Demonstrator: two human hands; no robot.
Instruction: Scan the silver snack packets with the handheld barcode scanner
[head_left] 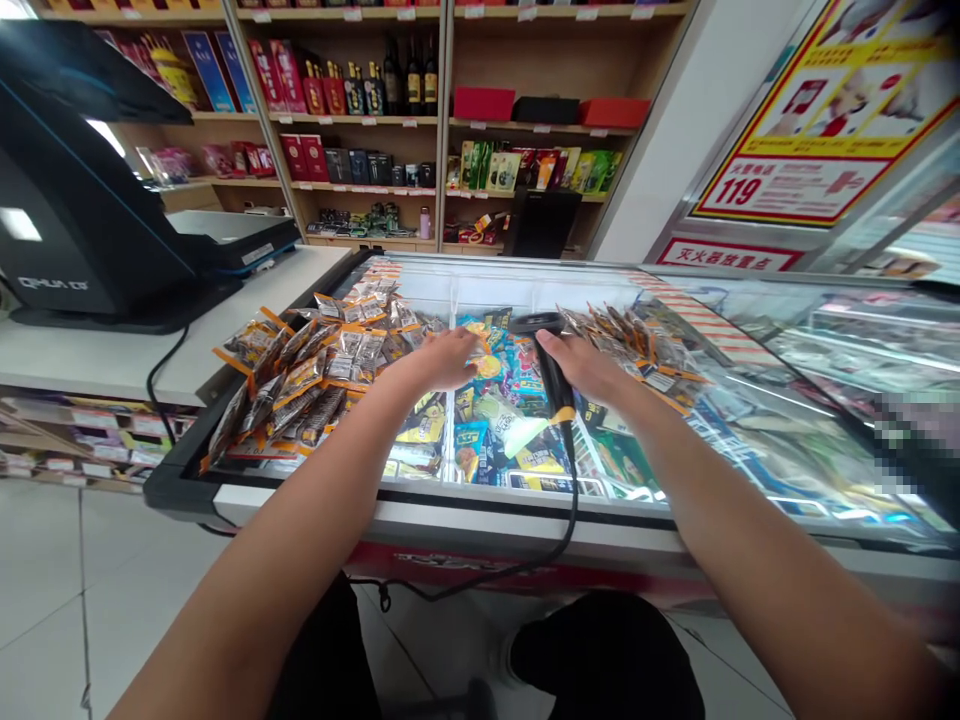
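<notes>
My right hand (581, 365) is wrapped round the handle of a black handheld barcode scanner (553, 375), its head pointing away from me. A black cable (574, 480) runs from the handle down over the freezer's front edge. My left hand (450, 358) is over the glass lid just left of the scanner, holding nothing, with fingers partly stretched out. To its left lies a heap of clear snack packets with orange edges (352, 350). A smaller pile of similar packets (637, 345) sits beyond my right hand. Beneath the glass are colourful frozen packs (517, 430).
The chest freezer (465, 515) spans the view in front of my legs. At left, a black checkout machine (82, 220) stands on a white counter (180, 370). Shelves (360, 120) with bottles and boxes line the back. A wall poster (832, 110) hangs at right.
</notes>
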